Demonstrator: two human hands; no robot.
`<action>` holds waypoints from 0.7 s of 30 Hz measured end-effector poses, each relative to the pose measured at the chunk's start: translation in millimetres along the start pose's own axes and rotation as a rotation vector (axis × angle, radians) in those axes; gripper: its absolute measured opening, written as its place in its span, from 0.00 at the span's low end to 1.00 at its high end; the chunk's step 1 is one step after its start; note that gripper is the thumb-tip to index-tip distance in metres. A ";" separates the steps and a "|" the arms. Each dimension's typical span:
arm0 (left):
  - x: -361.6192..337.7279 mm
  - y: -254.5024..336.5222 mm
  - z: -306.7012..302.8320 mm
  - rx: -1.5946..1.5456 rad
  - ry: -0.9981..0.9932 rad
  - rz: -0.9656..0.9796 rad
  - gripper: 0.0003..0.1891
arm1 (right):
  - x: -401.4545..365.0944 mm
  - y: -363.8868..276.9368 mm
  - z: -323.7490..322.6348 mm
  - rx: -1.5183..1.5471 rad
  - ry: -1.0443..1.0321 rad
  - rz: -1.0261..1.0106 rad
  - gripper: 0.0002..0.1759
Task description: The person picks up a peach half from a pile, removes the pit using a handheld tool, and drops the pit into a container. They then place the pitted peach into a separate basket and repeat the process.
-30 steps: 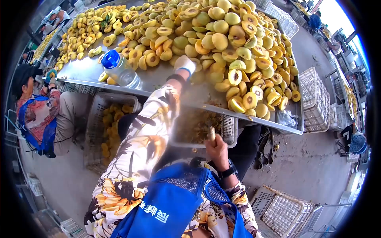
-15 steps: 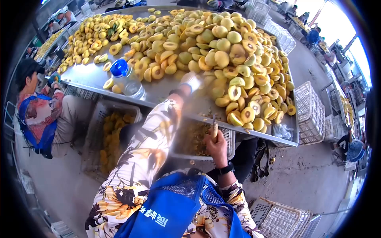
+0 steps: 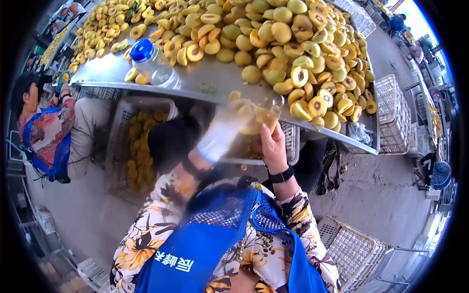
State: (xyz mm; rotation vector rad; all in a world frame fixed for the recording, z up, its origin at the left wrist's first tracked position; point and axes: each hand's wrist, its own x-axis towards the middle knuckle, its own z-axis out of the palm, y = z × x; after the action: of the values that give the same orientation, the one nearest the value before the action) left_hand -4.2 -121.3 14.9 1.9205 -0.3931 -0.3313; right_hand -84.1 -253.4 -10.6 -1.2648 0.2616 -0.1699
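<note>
My left hand [image 3: 225,128], in a white glove and smeared by motion, is closed around a yellow peach half [image 3: 251,123] at the table's near edge. My right hand [image 3: 274,150] is bare and grips the pale handle of a small pitting tool [image 3: 273,116]; its metal tip shows faintly near the fruit. Both hands are close together, and whether the tip touches the peach is blurred. Beyond them a large heap of halved peaches [image 3: 281,31] covers the metal table [image 3: 195,90], several with brown centres facing up.
A blue-capped plastic bottle [image 3: 155,66] stands on the table at left. Below the edge are a crate of yellow peach pieces [image 3: 108,146] and another crate [image 3: 293,141] partly behind my right hand. A co-worker [image 3: 46,132] sits at left. White crates [image 3: 393,115] stand at right.
My left hand has drawn back from the heap to beside my right hand, now with a peach half in it. My right hand has risen slightly with the tool. The view has shifted.
</note>
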 end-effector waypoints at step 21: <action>-21.6 -73.4 38.0 0.266 0.424 0.212 0.15 | -50.0 8.5 11.8 -1.025 -0.094 -0.059 0.13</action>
State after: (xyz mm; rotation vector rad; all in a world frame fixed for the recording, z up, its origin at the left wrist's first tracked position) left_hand -30.7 -118.3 -66.3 2.1180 -0.3645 0.2786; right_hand -128.7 -226.6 -10.4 -2.2923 0.2328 -0.0125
